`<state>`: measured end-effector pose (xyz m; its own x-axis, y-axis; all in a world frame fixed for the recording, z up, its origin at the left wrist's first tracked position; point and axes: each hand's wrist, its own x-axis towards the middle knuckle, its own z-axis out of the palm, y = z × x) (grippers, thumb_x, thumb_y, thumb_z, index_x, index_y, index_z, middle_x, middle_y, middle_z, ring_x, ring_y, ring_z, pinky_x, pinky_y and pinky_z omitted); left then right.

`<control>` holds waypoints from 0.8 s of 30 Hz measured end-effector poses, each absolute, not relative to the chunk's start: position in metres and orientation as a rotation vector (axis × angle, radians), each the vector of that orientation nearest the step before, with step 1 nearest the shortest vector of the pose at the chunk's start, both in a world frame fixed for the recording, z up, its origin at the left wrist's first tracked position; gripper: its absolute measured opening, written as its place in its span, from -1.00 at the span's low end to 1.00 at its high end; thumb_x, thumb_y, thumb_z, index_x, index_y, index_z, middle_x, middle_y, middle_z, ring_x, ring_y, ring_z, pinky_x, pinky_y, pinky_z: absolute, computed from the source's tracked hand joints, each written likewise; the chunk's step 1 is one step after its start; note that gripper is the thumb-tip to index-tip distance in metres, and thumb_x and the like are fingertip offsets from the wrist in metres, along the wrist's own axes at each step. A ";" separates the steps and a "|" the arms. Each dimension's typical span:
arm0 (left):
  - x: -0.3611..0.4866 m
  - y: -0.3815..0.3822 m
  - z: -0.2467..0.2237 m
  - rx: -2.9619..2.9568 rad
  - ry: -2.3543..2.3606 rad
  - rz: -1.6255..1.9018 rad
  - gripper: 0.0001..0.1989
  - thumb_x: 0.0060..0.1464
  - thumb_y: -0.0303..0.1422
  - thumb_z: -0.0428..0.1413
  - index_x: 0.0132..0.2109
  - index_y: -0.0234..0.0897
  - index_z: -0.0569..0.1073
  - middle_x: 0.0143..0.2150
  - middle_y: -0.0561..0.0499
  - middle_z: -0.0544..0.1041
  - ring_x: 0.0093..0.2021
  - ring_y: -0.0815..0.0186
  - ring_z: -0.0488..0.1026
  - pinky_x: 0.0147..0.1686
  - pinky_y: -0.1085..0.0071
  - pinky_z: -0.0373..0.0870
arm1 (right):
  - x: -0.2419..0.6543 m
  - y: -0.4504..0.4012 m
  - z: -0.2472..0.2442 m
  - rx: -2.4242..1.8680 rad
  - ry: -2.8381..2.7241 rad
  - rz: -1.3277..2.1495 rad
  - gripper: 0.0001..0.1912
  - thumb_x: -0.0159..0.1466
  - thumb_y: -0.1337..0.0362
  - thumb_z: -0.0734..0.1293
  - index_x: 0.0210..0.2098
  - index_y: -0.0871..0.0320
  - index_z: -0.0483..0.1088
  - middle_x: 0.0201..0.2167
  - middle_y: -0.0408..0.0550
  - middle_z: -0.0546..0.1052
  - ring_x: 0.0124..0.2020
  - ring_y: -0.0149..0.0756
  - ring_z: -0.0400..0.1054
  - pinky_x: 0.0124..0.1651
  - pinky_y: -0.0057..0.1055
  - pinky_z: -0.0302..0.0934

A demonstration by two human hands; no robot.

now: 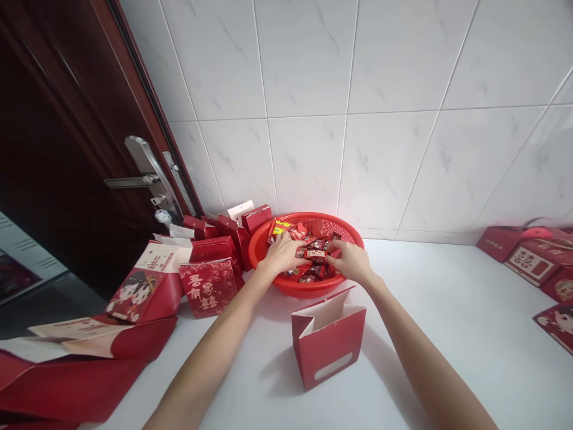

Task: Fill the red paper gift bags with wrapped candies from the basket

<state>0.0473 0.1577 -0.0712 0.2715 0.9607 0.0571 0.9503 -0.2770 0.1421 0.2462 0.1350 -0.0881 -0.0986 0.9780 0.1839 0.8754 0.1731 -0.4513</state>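
A red plastic basket (308, 291) with perforated sides holds many small wrapped candies (316, 254), mostly red. My left hand (284, 258) reaches into its left part, thumb apart from the fingers and fingertips among the candies. On the other side of the pile is my right hand (351, 261), its thumb and fingers bent around a red-wrapped candy; its fingertips are partly hidden. Between my forearms stands an upright red paper gift box (330, 352), its top open and its white inside showing.
Several red gift boxes (208, 289) crowd the left of the white table (447, 310), with a larger red box (80, 382) nearest me. More red boxes (530, 260) stand at the far right. Behind are a tiled wall (308, 155) and a dark door (76, 107) with keys in its lock.
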 end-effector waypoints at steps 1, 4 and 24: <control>0.051 0.159 -0.069 2.513 1.820 0.308 -0.48 0.11 -0.24 0.21 0.24 -0.08 0.52 0.23 -0.23 0.44 0.27 -0.15 0.32 0.15 0.10 0.32 | 0.246 0.135 -0.088 -1.749 -2.016 0.318 -0.86 0.28 0.25 0.36 -0.16 0.04 0.51 -0.16 -0.14 0.65 -0.19 -0.21 0.51 -0.27 -0.39 0.10; 0.067 0.171 -0.065 2.679 1.511 0.315 -0.72 0.11 -0.40 0.17 -0.05 -0.16 0.67 -0.04 -0.16 0.59 0.05 0.02 0.49 0.04 0.24 0.37 | 0.247 0.135 -0.088 -1.753 -2.011 0.310 -0.86 0.29 0.26 0.36 -0.16 0.04 0.52 -0.18 -0.13 0.65 -0.20 -0.21 0.51 -0.29 -0.39 0.09; 0.075 0.220 -0.076 2.157 0.924 0.729 -0.79 0.07 -0.23 0.19 -0.38 -0.30 0.49 -0.42 0.05 0.52 -0.35 0.28 0.41 -0.30 0.39 0.32 | 0.246 0.136 -0.089 -1.698 -1.929 0.296 -0.42 0.31 0.31 0.28 0.31 0.08 0.18 0.10 0.03 0.57 -0.06 -0.13 0.53 -0.13 -0.32 0.28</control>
<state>0.0754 0.2195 -0.0756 0.5927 0.7735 0.2247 0.3981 -0.5239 0.7530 0.2457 0.1360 -0.0894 -0.0528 0.9656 0.2544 0.8451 0.1790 -0.5037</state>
